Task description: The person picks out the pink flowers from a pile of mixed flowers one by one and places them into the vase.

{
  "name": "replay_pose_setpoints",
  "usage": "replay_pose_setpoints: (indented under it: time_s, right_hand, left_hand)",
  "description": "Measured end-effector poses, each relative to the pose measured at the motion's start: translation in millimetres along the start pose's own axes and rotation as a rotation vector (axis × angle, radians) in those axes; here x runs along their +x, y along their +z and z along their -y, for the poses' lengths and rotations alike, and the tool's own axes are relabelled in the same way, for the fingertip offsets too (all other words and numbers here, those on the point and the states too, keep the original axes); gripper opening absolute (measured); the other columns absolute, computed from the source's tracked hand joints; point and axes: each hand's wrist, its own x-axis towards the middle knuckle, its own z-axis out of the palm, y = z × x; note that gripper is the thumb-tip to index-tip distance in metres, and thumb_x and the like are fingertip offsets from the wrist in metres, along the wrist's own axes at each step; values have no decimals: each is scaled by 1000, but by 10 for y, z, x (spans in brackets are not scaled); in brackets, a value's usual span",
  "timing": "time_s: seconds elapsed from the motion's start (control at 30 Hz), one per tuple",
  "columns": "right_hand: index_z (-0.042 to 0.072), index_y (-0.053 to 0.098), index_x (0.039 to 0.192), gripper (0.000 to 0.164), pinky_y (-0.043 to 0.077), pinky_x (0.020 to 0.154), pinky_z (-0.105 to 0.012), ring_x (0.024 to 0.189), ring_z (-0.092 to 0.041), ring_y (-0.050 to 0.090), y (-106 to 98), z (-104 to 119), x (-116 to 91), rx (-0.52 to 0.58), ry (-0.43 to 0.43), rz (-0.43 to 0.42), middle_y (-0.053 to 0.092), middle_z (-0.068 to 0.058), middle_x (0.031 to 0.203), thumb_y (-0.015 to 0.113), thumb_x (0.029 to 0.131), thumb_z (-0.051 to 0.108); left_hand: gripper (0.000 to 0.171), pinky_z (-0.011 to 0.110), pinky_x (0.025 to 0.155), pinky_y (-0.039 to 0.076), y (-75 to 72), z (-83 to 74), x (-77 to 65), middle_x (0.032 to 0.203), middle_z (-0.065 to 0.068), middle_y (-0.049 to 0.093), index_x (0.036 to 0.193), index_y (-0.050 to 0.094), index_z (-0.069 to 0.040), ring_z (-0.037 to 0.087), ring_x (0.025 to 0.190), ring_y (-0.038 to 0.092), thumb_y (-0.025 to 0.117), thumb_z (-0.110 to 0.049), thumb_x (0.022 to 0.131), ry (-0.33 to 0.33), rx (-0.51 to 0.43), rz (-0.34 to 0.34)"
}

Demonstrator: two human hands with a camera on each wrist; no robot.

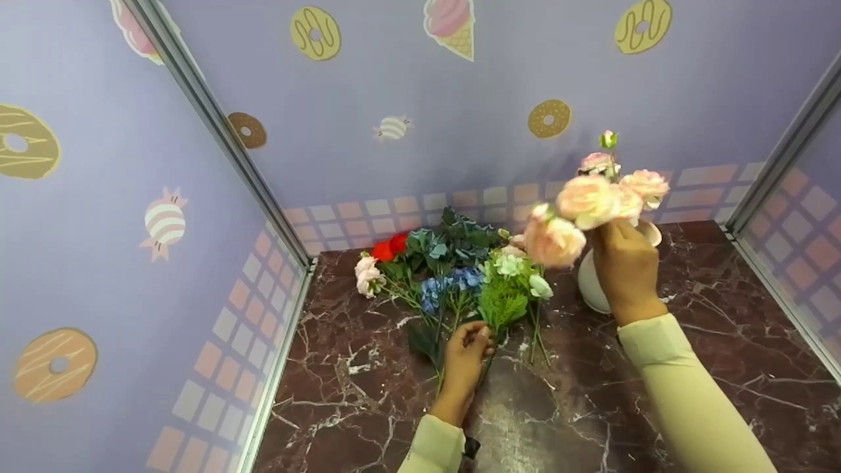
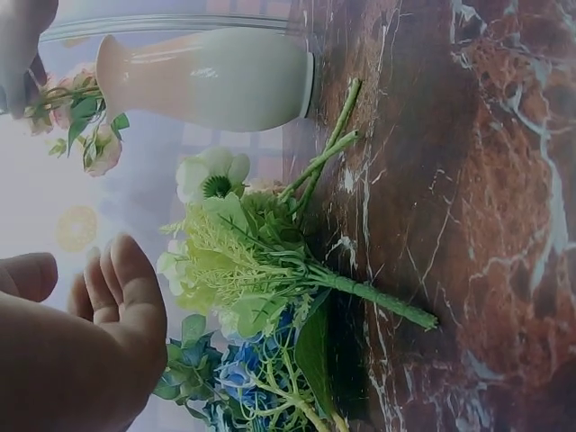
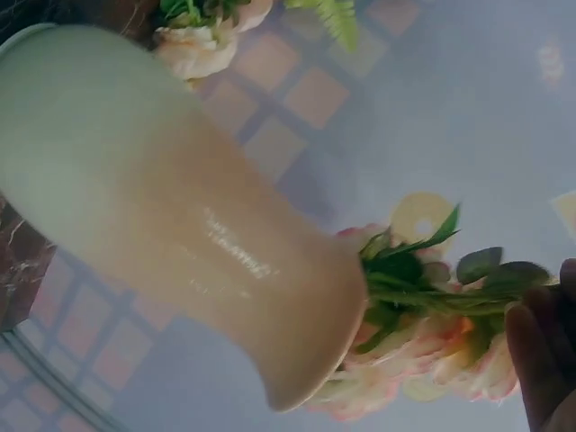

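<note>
My right hand point(image 1: 627, 269) grips the stems of a bunch of pink roses point(image 1: 588, 200) above and beside a vase point(image 1: 593, 286). In the right wrist view the vase point(image 3: 207, 180) fades from pale green to peach, and green stems point(image 3: 450, 299) run from its mouth region to my fingers; whether they enter it cannot be told. My left hand point(image 1: 465, 361) hovers by the stem of a green-and-white flower bunch point(image 1: 502, 302). In the left wrist view that hand point(image 2: 99, 351) holds nothing, its fingers loosely bent and apart from the bunch point(image 2: 243, 261) lying on the table.
Blue hydrangeas point(image 1: 453, 284), red flowers point(image 1: 389, 247), a pale pink flower point(image 1: 369, 276) and dark teal blooms point(image 1: 463, 236) lie left of the green bunch. The brown marbled table point(image 1: 355, 420) is enclosed by patterned walls point(image 1: 368, 79) at the back and sides.
</note>
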Motion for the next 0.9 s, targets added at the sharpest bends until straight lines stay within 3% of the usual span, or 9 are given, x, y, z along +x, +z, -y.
replay_pose_setpoints:
  time_s: [0.13,0.3,0.53,0.63,0.77,0.9]
  right_hand:
    - [-4,71,96,18,57,65,-66,73,-53,67,65,-107,12,-64,37,23,73,-24,85,75,108,9]
    - [-5,75,95,17,57,61,-67,73,-52,69,135,-207,-27,-131,43,40,74,-24,87,73,108,6]
    - [-5,75,92,23,55,53,-72,68,-54,70,251,-306,-79,-233,86,32,75,-24,82,68,109,9]
    - [-5,72,97,24,52,47,-70,61,-54,66,264,-276,-276,-293,104,36,73,-26,81,67,111,13]
    - [-4,74,110,18,48,42,-68,60,-54,63,249,-142,-768,-257,82,38,74,-27,93,72,105,13]
    - [1,78,101,12,48,44,-69,60,-54,65,225,-34,-1158,-167,57,103,77,-20,92,76,96,11]
  left_hand:
    - [34,46,103,66,-8,17,6,121,14,73,142,65,3,27,113,72,67,-19,116,-11,9,-6]
    - [35,40,100,66,-13,37,3,121,13,72,143,64,4,30,115,73,66,-20,117,1,24,11]
    - [36,39,100,66,-23,47,38,131,27,70,144,63,3,29,115,73,64,-21,118,4,36,15]
    - [36,44,102,66,-30,61,33,131,27,71,144,63,4,28,113,73,64,-19,117,-12,35,2]
    - [32,46,100,66,-54,64,19,125,22,74,141,63,5,19,104,72,65,-14,115,-33,23,-31]
    - [29,42,95,67,-100,13,89,122,20,75,138,65,2,13,98,71,66,-11,112,-21,11,-83]
